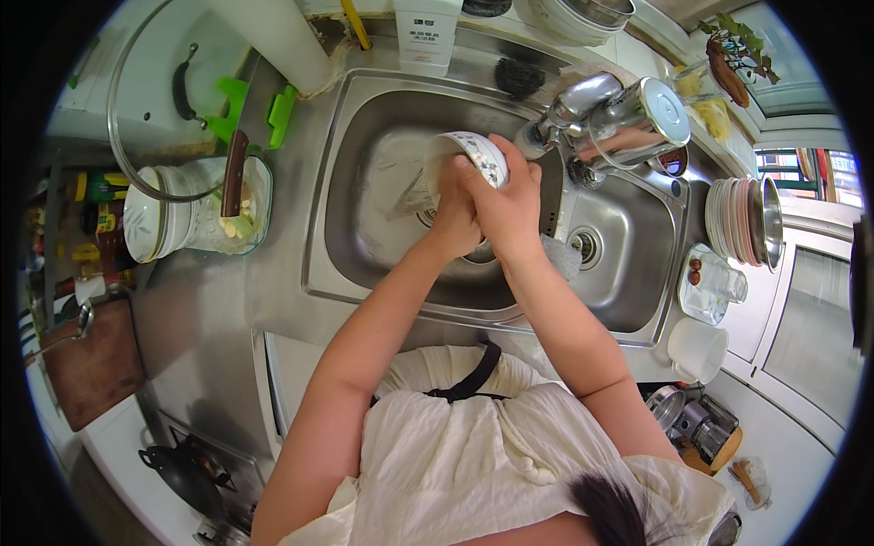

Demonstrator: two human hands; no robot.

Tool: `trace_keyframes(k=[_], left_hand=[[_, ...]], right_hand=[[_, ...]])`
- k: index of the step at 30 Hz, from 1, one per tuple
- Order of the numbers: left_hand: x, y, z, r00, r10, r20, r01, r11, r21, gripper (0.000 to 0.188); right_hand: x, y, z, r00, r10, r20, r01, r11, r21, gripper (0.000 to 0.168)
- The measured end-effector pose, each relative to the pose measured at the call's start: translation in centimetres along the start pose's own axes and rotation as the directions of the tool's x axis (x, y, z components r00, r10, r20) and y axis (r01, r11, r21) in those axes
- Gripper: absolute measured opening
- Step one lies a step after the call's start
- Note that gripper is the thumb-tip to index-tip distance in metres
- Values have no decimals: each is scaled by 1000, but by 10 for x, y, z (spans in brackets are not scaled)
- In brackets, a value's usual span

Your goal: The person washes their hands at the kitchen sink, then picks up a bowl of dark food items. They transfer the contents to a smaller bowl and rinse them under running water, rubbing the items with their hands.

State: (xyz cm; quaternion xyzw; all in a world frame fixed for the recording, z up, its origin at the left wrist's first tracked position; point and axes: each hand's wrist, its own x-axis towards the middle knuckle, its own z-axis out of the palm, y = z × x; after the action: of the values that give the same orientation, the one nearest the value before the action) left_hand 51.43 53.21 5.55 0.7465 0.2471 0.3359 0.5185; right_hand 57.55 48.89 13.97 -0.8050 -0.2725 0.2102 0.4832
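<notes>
Over the larger left basin of a steel double sink (321, 205), a white bowl with a floral pattern (481, 147) is tilted on its side. My right hand (512, 194) grips its outer wall and rim. At the bowl's opening is my left hand (454, 211), blurred, its fingers partly hidden; whether it grips the bowl or anything else cannot be told. Water or a clear film shows in the basin left of my hands. A pale mesh cloth (561, 256) lies by the divider, and the chrome faucet (580, 102) stands behind it.
A white detergent bottle (427, 37) and a black scrubber (519, 76) sit behind the sink. To the left are a glass container (256, 205), stacked bowls (147, 215) and a glass lid. Stacked plates (734, 222), a glass dish (703, 286) and a white cup (698, 349) stand at the right.
</notes>
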Motion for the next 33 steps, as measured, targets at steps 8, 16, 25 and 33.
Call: trace_keyframes(k=[8,16,25,33], left_hand=[[-2,-5,15,989,-76,-124,56,986,-159,46],[-17,-21,7,983,-133,-128,127,990,-60,44],[-28,-29,-14,988,-115,-106,123,989,78,41],[-5,11,-29,975,-209,-78,217,967,133,27]], right_hand=[[-18,-46,2,935,-354,0,330,871,-364,64],[-29,-75,6,863,-506,-12,455,786,-419,64],[-26,-43,12,939,-344,13,338,916,-218,60],[1,58,-6,783,415,463,-606,342,719,38]])
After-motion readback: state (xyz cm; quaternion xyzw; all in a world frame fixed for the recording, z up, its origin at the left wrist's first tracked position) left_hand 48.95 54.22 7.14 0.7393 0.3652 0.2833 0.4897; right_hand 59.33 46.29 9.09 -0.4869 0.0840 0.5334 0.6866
